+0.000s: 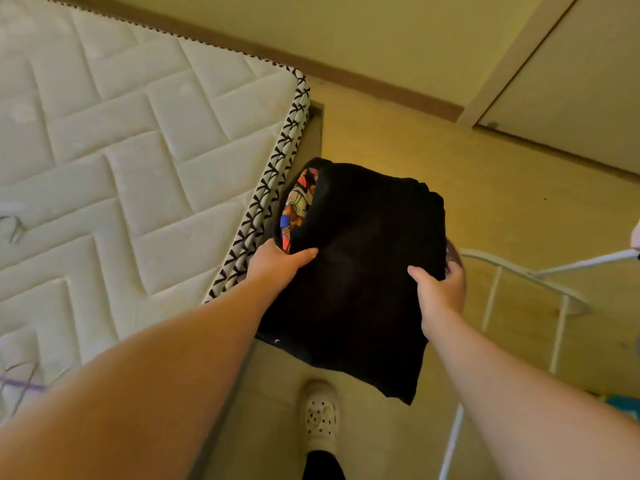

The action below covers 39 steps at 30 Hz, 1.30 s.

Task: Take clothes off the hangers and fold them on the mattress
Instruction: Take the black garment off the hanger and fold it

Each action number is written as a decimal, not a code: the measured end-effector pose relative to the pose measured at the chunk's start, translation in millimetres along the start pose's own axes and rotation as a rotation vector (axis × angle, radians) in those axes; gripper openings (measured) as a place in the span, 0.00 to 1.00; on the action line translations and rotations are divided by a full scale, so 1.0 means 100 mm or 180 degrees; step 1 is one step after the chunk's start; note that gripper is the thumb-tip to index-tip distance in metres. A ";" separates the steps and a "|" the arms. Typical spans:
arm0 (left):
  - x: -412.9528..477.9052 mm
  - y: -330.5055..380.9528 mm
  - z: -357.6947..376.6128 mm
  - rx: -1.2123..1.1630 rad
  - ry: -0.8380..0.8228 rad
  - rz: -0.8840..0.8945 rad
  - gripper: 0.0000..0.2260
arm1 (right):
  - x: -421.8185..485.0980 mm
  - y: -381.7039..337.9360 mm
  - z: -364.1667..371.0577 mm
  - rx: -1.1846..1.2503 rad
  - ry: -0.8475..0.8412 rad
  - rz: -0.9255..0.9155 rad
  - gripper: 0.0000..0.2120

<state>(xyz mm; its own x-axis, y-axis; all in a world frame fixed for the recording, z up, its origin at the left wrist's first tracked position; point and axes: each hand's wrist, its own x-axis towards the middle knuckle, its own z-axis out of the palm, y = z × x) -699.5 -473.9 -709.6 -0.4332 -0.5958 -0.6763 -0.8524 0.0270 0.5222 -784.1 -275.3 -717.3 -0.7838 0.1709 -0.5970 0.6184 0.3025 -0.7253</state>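
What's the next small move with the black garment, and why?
Probably carry the black garment left and lay it flat on the mattress: the left hand and right hand each grip a side, and it hangs over the floor beside the mattress, not on it.

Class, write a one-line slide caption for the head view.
The left hand and right hand hold a black garment beside the quilted mattress.

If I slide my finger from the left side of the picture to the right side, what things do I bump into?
First the white mattress → left hand → black garment, which both hands grip → right hand → white metal rack.
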 end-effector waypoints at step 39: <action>2.23 -0.30 1.89 0.3802 -0.0294 0.1894 0.31 | 2.14 1.13 1.17 -0.4595 -0.1116 -0.1627 0.33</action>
<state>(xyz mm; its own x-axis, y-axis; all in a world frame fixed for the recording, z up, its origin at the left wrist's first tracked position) -825.9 -456.1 -974.5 -0.8033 -0.1935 -0.5633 -0.2396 0.9708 0.0081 -875.1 -313.9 -967.4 -0.7067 -0.3816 -0.5959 -0.4329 0.8993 -0.0624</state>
